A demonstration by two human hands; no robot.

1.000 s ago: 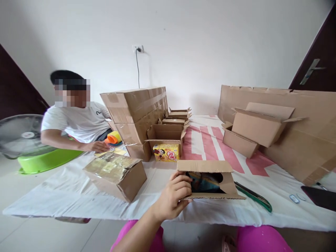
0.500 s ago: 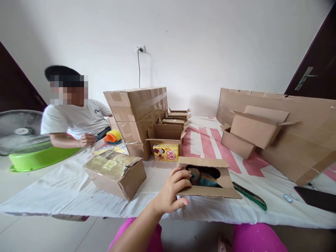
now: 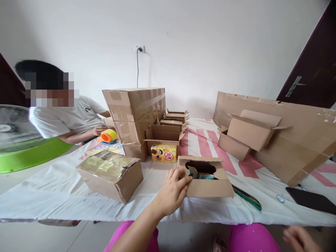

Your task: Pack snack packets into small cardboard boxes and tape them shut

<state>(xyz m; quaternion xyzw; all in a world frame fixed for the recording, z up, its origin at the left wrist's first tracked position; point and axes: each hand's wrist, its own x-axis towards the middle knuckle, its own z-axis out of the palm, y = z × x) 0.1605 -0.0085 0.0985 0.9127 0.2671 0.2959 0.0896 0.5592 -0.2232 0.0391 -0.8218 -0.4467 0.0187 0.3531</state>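
My left hand (image 3: 175,190) grips the left end of a small cardboard box (image 3: 210,188), with its fingers curled over the flaps. An oval gap between the flaps shows blue packets (image 3: 206,176) inside; the rest of the contents is hidden. At the lower right edge, beside my knee, my right hand (image 3: 299,238) is partly in view and blurred, apart from the box. A green-handled cutting tool (image 3: 248,197) lies just right of the box. Behind it stands a yellow printed snack box (image 3: 164,154), leaning near an opened cardboard box (image 3: 165,134).
A taped carton (image 3: 110,175) sits at the left. Stacked cartons (image 3: 136,115) stand behind it. More open boxes (image 3: 252,127) and a large cardboard sheet (image 3: 301,133) are on the right, near a dark tablet-like slab (image 3: 311,199). A person (image 3: 70,119) sits at left by a tape roll (image 3: 109,135).
My right hand has come into view at the lower right. The box's near flap has tipped up, and my left hand's fingers have shifted along its edge. The other person has leaned over.
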